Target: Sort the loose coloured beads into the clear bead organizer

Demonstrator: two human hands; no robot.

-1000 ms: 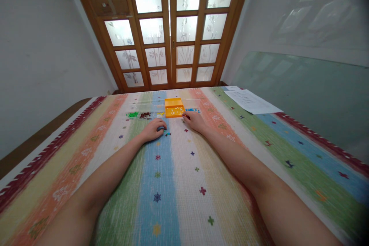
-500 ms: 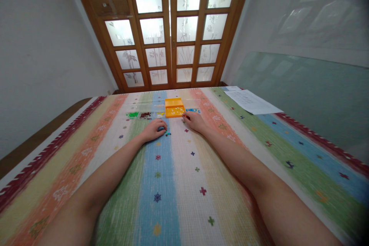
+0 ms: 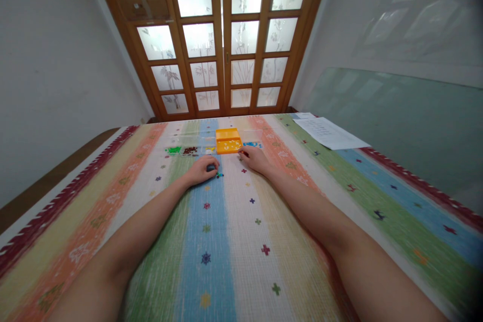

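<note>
My left hand (image 3: 203, 170) rests on the striped tablecloth, its fingers curled with thumb and forefinger drawn close. Just by its fingertips lie a few tiny green, blue and dark pieces (image 3: 220, 175); whether it grips them is too small to see. At the front right corner of an open orange box (image 3: 227, 134), my right hand (image 3: 254, 158) has its fingertips pinched together. Anything in that pinch is hidden. Small whitish pieces (image 3: 232, 145) are scattered in the box's front half. Blue pieces (image 3: 251, 145) lie behind my right hand.
Left of the box, small clear trays hold green pieces (image 3: 174, 150), dark red-brown pieces (image 3: 190, 151) and yellow pieces (image 3: 210, 149). Printed paper sheets (image 3: 332, 132) lie at the back right. A glass-like panel (image 3: 396, 121) stands along the right side; wooden doors (image 3: 226, 60) rise beyond the table.
Both hands stay almost in the same place. The whitish pieces in the box look slightly rearranged, and the tiny pieces by my left fingertips have shifted a little.
</note>
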